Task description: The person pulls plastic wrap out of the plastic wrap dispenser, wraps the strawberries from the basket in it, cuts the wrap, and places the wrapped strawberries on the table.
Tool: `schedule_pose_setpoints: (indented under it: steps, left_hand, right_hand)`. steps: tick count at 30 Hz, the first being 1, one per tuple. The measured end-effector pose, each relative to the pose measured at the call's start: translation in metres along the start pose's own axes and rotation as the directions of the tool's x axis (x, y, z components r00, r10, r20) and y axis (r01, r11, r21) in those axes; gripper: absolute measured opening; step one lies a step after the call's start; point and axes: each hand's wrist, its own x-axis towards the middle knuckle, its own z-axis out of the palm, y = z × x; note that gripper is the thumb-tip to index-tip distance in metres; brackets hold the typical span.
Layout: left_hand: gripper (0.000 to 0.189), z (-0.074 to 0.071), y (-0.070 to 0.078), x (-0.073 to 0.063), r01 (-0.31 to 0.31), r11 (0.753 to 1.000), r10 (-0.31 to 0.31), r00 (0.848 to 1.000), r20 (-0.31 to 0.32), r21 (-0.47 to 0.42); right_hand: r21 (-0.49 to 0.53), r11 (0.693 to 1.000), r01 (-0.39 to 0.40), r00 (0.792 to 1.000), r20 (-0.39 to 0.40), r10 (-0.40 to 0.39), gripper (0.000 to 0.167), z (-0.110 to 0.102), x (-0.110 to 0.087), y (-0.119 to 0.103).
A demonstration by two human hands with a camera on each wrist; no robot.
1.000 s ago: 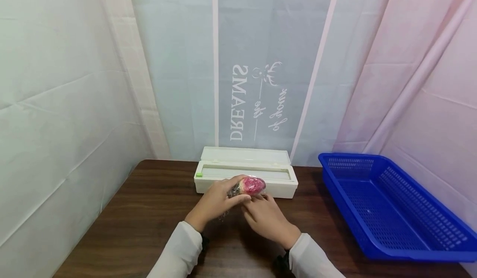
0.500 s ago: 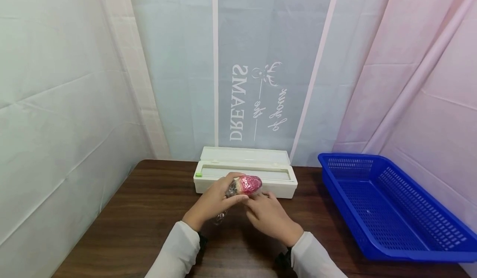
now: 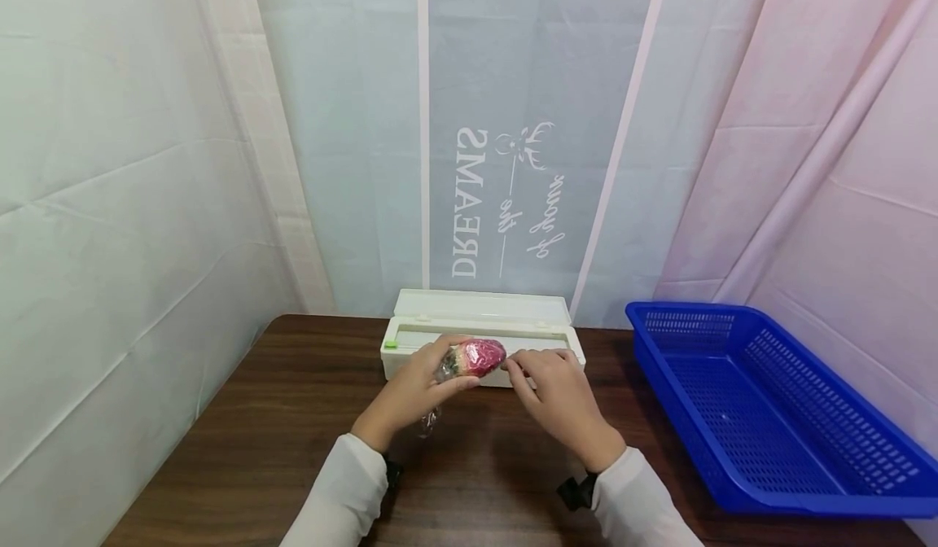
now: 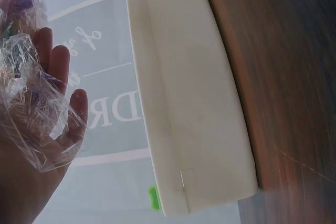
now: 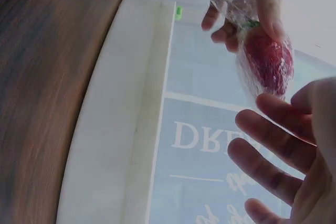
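Note:
My left hand (image 3: 410, 388) holds a red, strawberry-like fruit (image 3: 481, 357), pale towards its green end and wrapped in clear cling film. The fruit's tip points right, and loose film (image 4: 37, 108) hangs by the palm in the left wrist view. My right hand (image 3: 560, 392) is at the tip, its fingers spread and slightly bent in the right wrist view. Its index fingertip is close to the fruit (image 5: 268, 59); whether it touches cannot be told. Behind both hands stands a white cling film dispenser (image 3: 545, 374) with its lid (image 3: 479, 305) raised and a green slider (image 3: 392, 344) at the left.
On the right of the brown wooden table (image 3: 308, 417) sits a blue perforated basket (image 3: 703, 441). Fabric sheets (image 3: 352, 124) hang at the back and sides, close behind the dispenser.
My right hand has moved right, from under the fruit out to its tip. The left hand and the fruit have shifted slightly left, and more of the fruit shows.

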Motion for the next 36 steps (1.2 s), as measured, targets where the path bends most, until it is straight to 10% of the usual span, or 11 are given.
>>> schedule_pose_setpoints:
  steps: [8, 14, 18, 26, 36]
  left_hand:
    - [0.056, -0.001, 0.010, 0.002, -0.026, 0.999, 0.025, 0.999, -0.042, -0.031]
    - [0.056, -0.006, 0.014, 0.004, -0.074, 0.997, 0.075, 0.996, -0.040, 0.019]
    - [0.056, -0.009, 0.014, 0.003, -0.073, 0.997, 0.073, 0.997, -0.009, 0.023]
    - [0.054, -0.009, 0.013, 0.001, -0.080, 0.996, 0.080, 0.997, -0.005, -0.042]
    - [0.057, -0.002, 0.013, 0.002, -0.083, 0.995, 0.084, 0.996, 0.016, -0.061]
  right_hand:
    - [0.001, 0.994, 0.112, 0.993, 0.024, -0.112, 0.007, 0.012, -0.003, -0.009]
    - [0.170, 0.982, -0.080, 0.996, 0.062, 0.071, 0.008, 0.010, -0.001, -0.012]
    - [0.311, 0.926, -0.216, 0.976, 0.030, 0.218, 0.023, 0.007, 0.001, -0.007]
    - [0.530, 0.828, -0.183, 0.975, -0.011, 0.223, 0.037, 0.007, 0.001, -0.004]
    - [0.693, 0.607, -0.389, 0.919, 0.247, 0.307, 0.040, 0.014, 0.000, -0.010]
